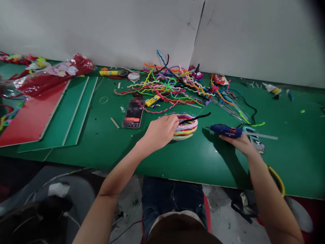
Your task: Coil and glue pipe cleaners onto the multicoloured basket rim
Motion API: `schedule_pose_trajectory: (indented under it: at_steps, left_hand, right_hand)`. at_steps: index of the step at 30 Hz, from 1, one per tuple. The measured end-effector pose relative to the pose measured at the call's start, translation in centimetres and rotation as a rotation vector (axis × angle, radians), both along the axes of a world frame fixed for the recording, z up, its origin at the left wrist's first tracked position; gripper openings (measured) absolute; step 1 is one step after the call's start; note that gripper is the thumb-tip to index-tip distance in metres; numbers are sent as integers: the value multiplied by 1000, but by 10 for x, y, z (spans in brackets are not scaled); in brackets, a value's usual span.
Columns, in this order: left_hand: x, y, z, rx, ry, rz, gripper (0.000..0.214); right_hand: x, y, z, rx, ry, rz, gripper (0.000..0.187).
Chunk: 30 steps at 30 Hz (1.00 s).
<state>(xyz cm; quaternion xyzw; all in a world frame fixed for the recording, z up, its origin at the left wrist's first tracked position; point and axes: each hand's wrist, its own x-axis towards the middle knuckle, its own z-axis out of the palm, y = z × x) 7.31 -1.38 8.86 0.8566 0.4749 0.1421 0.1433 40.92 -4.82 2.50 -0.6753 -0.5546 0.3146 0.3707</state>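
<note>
My left hand (pixel 161 131) is closed on the rim of a small round basket (pixel 188 128) coiled from striped, many-coloured pipe cleaners, which sits on the green table (pixel 106 142). A black pipe cleaner (pixel 196 118) sticks out from the basket's top toward the right. My right hand (pixel 240 141) grips a blue glue gun (pixel 224 130), its nozzle pointing left at the basket, a short gap away.
A tangle of coloured pipe cleaners (pixel 172 86) lies behind the basket, with glue tubes (pixel 108 73) and a tape roll (pixel 133 76). A phone (pixel 133 115) rests left of the basket. Red and green boards (pixel 45 112) and red wrapping (pixel 53 74) fill the left. A white wall backs the table.
</note>
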Motion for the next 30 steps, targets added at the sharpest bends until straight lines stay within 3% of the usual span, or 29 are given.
schedule_pose_trajectory:
  at_steps: [3,5,7,10,14,16,18,20,22,25,27,30]
  left_hand:
    - [-1,-1,1,-10,-27,-18,26]
    - [-1,-1,1,-19,-36,-27,26]
    - [-2,-2,1,-30,-34,-25,26]
    - [-3,-3,1,-30,-40,-21,26]
    - [-3,-3,1,-23,-22,-24,25]
    - [-2,-3,0,-14,-11,-28,25]
    - [-2,-3,-1,6,-8,-42,25]
    - [-2,-4,-3,32,-5,-56,25]
    - [-2,-5,-3,56,-3,-67,25]
    - [-1,-6,-5,83,1,-88,26]
    - [0,-7,-6,98,6,-104,28]
    - [0,-7,-8,113,-1,-106,28]
  right_hand:
    - [2,2,-14,-193,109,-57,36]
    - [5,-1,-15,-174,31,-114,47]
    - [13,-9,-9,-148,-85,-64,54]
    - [34,-28,12,-215,-229,39,53]
    - [57,-60,49,-562,-688,-204,41]
    - [52,-73,68,-751,-900,-246,39]
    - [31,-81,86,-807,-992,-234,38]
    - [-1,-81,100,-725,-1074,-216,39]
    - [-36,-74,106,-512,-1115,-195,36]
    - [-83,-50,101,139,-937,-132,27]
    - [-104,-31,90,432,-773,-9,29]
    - [-125,-7,72,562,-774,183,24]
